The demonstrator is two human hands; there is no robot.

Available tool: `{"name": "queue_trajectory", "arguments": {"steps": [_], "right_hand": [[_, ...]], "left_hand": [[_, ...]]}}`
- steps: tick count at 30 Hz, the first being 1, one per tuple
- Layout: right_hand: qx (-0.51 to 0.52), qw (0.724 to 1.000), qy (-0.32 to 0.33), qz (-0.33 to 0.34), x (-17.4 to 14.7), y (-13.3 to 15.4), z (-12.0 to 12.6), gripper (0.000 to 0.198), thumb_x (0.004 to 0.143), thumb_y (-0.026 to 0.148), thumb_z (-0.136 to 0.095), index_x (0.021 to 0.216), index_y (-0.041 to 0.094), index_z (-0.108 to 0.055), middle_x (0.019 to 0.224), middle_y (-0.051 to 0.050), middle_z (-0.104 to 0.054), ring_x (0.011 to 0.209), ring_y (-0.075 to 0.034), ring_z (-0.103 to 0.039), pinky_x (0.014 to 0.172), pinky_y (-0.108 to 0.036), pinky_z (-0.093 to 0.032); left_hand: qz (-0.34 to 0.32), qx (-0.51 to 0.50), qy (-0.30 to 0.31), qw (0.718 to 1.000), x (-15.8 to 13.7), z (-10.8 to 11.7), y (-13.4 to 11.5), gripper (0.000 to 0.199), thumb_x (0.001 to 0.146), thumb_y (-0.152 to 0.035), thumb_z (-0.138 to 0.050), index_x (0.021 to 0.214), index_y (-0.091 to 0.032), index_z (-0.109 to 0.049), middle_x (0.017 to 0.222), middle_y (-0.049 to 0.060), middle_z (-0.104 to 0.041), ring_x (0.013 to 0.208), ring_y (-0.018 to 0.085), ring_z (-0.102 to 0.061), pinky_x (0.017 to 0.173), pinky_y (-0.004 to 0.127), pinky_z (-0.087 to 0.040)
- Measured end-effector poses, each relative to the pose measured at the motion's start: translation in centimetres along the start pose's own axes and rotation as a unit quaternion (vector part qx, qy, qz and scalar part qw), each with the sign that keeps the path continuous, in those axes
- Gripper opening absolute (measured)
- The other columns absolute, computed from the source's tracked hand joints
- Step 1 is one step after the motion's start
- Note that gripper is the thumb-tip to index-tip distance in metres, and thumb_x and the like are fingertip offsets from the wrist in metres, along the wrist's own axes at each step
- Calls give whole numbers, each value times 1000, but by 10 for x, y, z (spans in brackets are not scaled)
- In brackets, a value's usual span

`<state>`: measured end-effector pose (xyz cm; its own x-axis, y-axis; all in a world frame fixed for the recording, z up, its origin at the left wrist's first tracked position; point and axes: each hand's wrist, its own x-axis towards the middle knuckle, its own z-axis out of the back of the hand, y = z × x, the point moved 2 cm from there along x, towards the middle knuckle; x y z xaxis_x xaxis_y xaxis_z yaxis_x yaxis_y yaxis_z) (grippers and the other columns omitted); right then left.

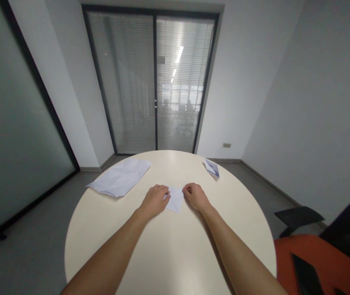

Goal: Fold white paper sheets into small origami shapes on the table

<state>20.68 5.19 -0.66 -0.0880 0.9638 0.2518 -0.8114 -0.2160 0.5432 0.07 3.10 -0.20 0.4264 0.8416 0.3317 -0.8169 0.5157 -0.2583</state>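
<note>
A small sheet of folded white paper (175, 200) with diagonal creases lies flat on the table between my hands. My left hand (156, 198) rests over its left edge, thumb and fingertips holding the paper down. At the upper right corner, my right hand (196, 196) has its thumb and forefinger pinched together on the paper's edge; the other fingers are curled in. Farther back on the right sits a folded paper piece (212, 168) with raised flaps. To the left is a larger stack of creased white paper (121, 176), touched by neither hand.
The round cream table (162, 254) carries all the papers. An orange chair (325, 266) with a black armrest stands close at the right, a dark flat object on its seat. Beyond the table is a glazed partition with blinds (126, 86).
</note>
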Motion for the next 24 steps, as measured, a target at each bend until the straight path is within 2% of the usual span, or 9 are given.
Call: {"name": "queue_trajectory", "arguments": {"steps": [4,9,12,17,21,24], "right_hand": [[83,996,6,-19,-1,3,-1,22,90,31,-53,90,18,-71,91,-8,-75,81,-19,-68,75,-28,-47],[151,988,-23,12,0,6,0,17,83,28,-59,95,19,-68,89,-5,-74,81,-18,-67,77,-28,-48],[191,980,-36,32,2,5,-3,22,81,26,-59,101,19,-65,89,-4,-72,85,-18,-67,81,-28,-48],[247,966,-39,60,3,7,-4,29,77,25,-61,106,20,-61,84,-1,-70,84,-18,-67,80,-30,-48],[269,958,-36,91,1,14,-1,31,75,22,-62,106,21,-60,83,0,-70,84,-18,-67,82,-31,-47],[277,955,-35,100,0,15,-1,29,77,23,-64,106,22,-60,84,0,-71,86,-19,-68,82,-32,-47]], "left_hand": [[18,3,3,1000,0,2,0,21,93,-27,-54,109,-20,-66,114,8,-69,106,25,-60,95,37,-45],[1,-8,-7,1000,-2,0,2,40,92,-27,-55,131,-20,-57,132,8,-62,116,26,-54,102,39,-42],[-7,-9,-14,1000,-3,-3,4,45,91,-27,-56,135,-20,-55,132,9,-62,120,26,-52,105,39,-40],[-16,-8,-56,998,-1,-5,4,46,88,-27,-61,133,-20,-58,127,11,-61,120,27,-52,108,42,-38],[-21,-28,-92,995,1,-3,1,35,91,-26,-58,125,-21,-63,117,10,-65,113,26,-56,104,43,-41],[-13,-45,-113,992,3,1,0,23,92,-26,-59,112,-22,-68,104,7,-67,103,25,-59,97,41,-43]]}}
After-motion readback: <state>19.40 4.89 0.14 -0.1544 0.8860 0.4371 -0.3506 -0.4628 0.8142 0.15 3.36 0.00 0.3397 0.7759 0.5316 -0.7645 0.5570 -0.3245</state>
